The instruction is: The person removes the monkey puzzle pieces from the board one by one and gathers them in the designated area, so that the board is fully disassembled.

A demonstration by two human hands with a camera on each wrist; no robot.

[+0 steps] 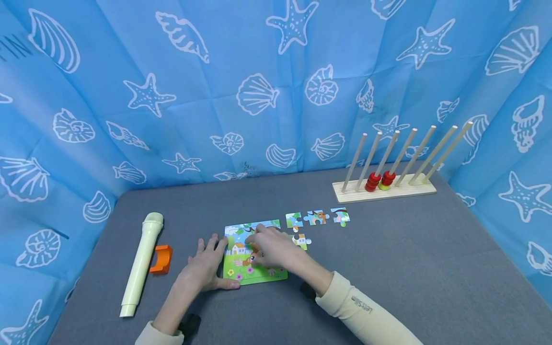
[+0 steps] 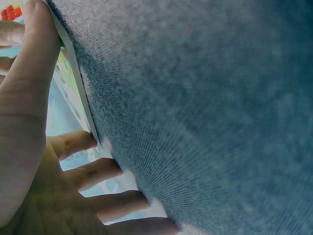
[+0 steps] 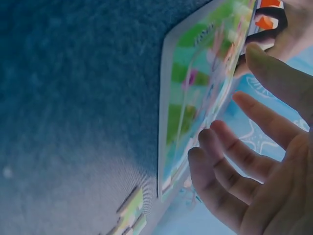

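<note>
A jigsaw puzzle board point(image 1: 255, 277) with a picture of a small house, flowers and an animal lies flat on the table. My left hand point(image 1: 202, 268) rests against it with fingers spread at the left edge and the thumb point(image 2: 36, 58) along the near edge. Over the board's middle is my right hand point(image 1: 272, 247), its fingers apart and slightly bent, with nothing visible between them in the right wrist view. Part of the picture is hidden beneath it. Right of the board lie loose puzzle pieces point(image 1: 316, 217), one point(image 1: 302, 241) partly behind the right hand.
A pale green toy microphone point(image 1: 141, 266) and an orange curved block point(image 1: 161, 260) lie at the left. Toward the back right stands a wooden peg rack point(image 1: 398, 192) with red rings point(image 1: 373, 182) on two pegs. A blue shell-print curtain point(image 1: 258, 124) hangs behind the grey table point(image 1: 409, 268).
</note>
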